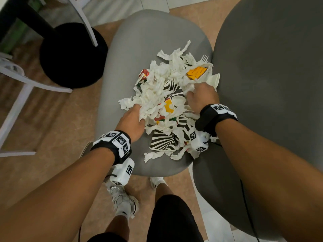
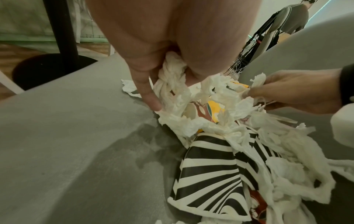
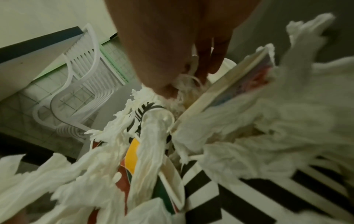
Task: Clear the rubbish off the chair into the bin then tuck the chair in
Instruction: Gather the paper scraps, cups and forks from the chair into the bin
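The rubbish (image 1: pixel 167 102) is lying heaped on the grey chair (image 1: pixel 139 41) seat, toward its right side: torn white tissue (image 1: pixel 157 81), striped paper (image 1: pixel 163 141), an orange note (image 1: pixel 196 72), a white fork (image 1: pixel 203 58) and bits of coloured card (image 1: pixel 143 75). The left hand (image 1: pixel 133 120) is digging into the pile's left edge, its fingers (image 2: pixel 151 98) curling round a twist of tissue, with one fingertip touching the seat. The right hand (image 1: pixel 201 96) is pressing into the pile's right side, just below the note, its fingers (image 3: pixel 214 60) curling into thin shreds of tissue. The heap is lying between the two hands, the striped paper nearest the person.

A darker grey cushion (image 1: pixel 272 84) is sitting just beside the chair on the right. On the left a black round base (image 1: pixel 73 56) is standing on the wooden floor (image 1: pixel 52 137), near a white chair frame (image 1: pixel 21 95). Both wrists are wearing black bands (image 1: pixel 212 117) with white marker blocks. The person's trainers (image 1: pixel 122 199) are showing below the seat.
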Demonstrator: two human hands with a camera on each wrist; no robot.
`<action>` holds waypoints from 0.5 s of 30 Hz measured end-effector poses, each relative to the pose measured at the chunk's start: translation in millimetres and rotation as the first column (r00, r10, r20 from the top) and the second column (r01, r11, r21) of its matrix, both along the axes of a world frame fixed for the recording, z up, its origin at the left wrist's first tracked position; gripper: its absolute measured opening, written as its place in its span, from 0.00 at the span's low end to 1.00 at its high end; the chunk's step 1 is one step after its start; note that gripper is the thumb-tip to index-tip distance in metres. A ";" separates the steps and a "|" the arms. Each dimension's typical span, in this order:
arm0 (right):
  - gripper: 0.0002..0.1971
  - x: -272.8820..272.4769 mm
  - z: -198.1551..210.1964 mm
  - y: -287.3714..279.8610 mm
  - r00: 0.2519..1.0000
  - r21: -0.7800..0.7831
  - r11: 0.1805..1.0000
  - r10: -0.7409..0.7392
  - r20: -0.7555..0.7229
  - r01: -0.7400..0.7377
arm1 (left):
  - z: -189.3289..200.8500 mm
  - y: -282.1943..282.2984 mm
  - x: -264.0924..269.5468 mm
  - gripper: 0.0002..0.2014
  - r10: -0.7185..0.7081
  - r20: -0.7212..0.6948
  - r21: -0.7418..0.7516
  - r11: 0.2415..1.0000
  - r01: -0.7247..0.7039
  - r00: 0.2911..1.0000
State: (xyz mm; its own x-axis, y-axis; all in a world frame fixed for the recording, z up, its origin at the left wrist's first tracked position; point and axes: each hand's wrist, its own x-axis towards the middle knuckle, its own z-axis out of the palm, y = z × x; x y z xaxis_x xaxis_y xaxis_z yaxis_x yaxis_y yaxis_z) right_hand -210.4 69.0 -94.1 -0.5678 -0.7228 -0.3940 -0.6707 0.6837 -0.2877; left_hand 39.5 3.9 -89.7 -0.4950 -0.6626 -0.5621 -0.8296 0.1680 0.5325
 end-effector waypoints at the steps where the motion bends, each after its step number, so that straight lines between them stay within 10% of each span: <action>1: 0.15 1.6 2.5 0.6 0.999 -0.055 0.998 -0.026 0.037 0.028 | 0.2 0.4 -0.1 0.15 0.004 0.001 0.005 1.000 -0.004 1.000; 8: 0.15 25.3 17.6 -4.1 0.884 -0.304 0.853 -0.317 0.342 0.424 | 1.1 -1.2 7.0 0.16 0.048 -0.004 0.033 0.998 -0.048 0.999; 15: 0.18 46.5 17.7 -15.8 0.514 -0.077 0.680 -0.469 0.718 0.729 | 5.7 -4.9 18.2 0.10 0.081 0.000 0.016 0.997 -0.081 0.997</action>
